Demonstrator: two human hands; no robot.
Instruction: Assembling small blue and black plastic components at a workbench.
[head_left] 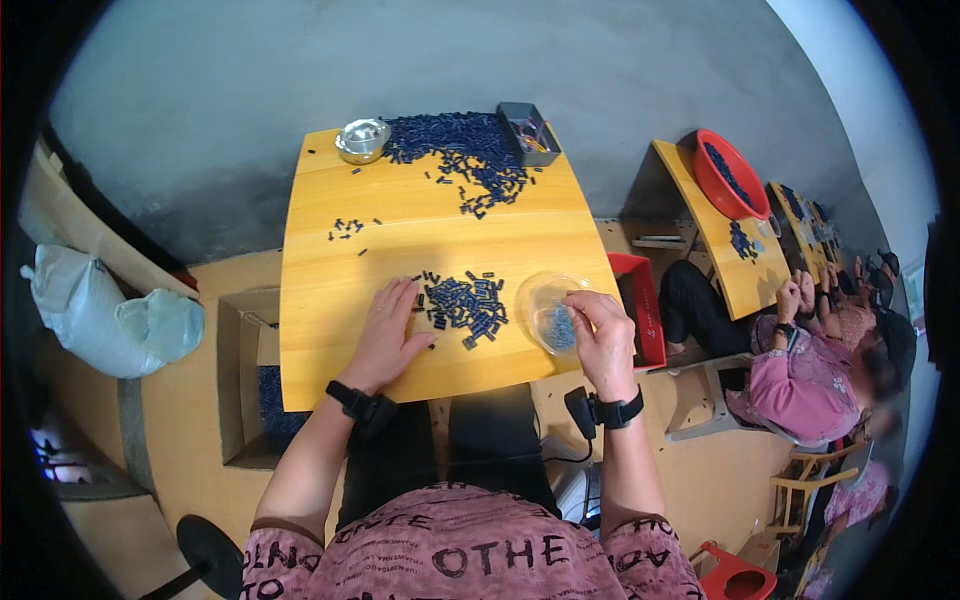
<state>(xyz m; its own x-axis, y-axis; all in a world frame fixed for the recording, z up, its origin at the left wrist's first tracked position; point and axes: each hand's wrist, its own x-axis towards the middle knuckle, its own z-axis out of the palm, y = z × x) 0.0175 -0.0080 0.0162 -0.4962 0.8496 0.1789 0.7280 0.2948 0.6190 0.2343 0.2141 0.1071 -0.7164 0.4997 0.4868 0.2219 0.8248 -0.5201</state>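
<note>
My left hand (386,330) lies on the yellow wooden table with its fingers stretched out. Its fingertips are beside a loose pile of small dark blue, oblong pieces (465,307). Over a clear round dish (530,290) at the table's right edge is my right hand (604,338), thumb and fingers pinched together. Whatever may be between those fingertips is too small to make out. Tiny light blue bits (555,328) lie in the dish. A few more dark pieces (346,230) are scattered farther off to the left.
At the table's far end are a large heap of dark pieces (450,135), a shiny metal bowl (362,141) and a grey box (530,135). Below the table stand a cardboard box (235,390) and a red box (645,310). Another person (800,385) sits at a neighbouring table.
</note>
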